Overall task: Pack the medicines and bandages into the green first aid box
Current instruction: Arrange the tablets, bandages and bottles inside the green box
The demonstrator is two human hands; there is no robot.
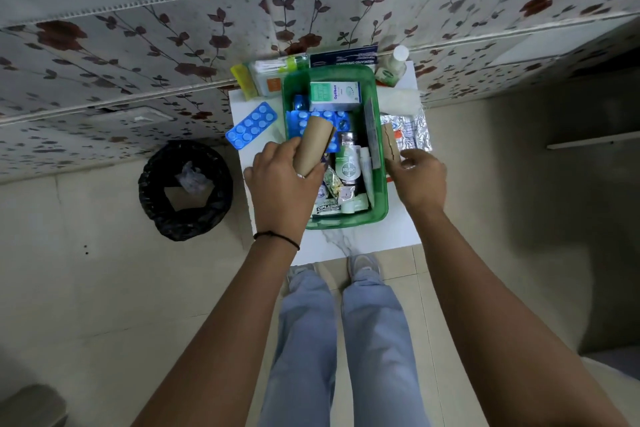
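The green first aid box (380,208) sits on a small white table (360,241). Inside lie a white-green carton (335,92), blue tablet strips (327,116), a Dettol bottle (349,163) and sachets. My left hand (284,180) is shut on a brown rolled bandage (315,142), held tilted over the box's left side. My right hand (417,178) grips a flat brown packet (390,146) just outside the box's right wall. A blue tablet strip (251,125) lies on the table left of the box. Silver foil strips (410,130) lie on the right.
Behind the box stand a yellow case (243,81), a pack of swabs (268,74), a dark blue dressing carton (343,57) and a white bottle (394,66). A white gauze roll (400,100) lies at the right. A black-lined bin (185,189) stands on the floor, left.
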